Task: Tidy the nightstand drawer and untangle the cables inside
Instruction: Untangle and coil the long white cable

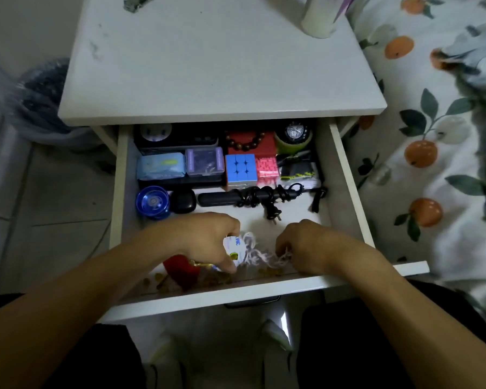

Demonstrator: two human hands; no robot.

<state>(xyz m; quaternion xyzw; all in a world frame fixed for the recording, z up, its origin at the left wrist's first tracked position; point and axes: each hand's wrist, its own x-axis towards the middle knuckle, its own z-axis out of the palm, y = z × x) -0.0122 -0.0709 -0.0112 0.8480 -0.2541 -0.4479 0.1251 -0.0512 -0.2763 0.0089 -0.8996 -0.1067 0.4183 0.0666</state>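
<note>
Down at the front edge of the open drawer (345, 175), both hands work on a tangled white cord (260, 252). The left hand (205, 240) curls its fingers round a small white card or tag (233, 248) with blue print and a yellow patch, from which the cord runs rightward. The right hand (300, 245) pinches the cord's other end with bent fingers, just beside the drawer's front wall. The cord between them lies in loose, kinked loops on the drawer floor.

Under the left hand, near the front left corner, sits a red box (180, 269), with small golden bits (216, 277) scattered along the front edge.

Across the middle of the drawer lies a black stick-shaped appliance (222, 198) with its black power cable (267, 196) wound around its right end, the plug (272, 213) hanging toward the front. Left of it rest a black oval case (182, 202) and a blue yo-yo (152, 203) against the left wall.

Toward the back edge stand a blue tissue pack (161, 166), a purple clear box (204, 162), a puzzle cube (240, 167) with its blue face up, a pink maze cube (266, 168) and a black-and-yellow packet (299, 169). Behind them are a black box (177, 138), a brown bead bracelet (243, 143) on a red box, and a watch (293, 133) on a green roll at the back right corner.

The white nightstand top (208, 66) carries a pale cylinder (320, 18) at its back right corner.
</note>
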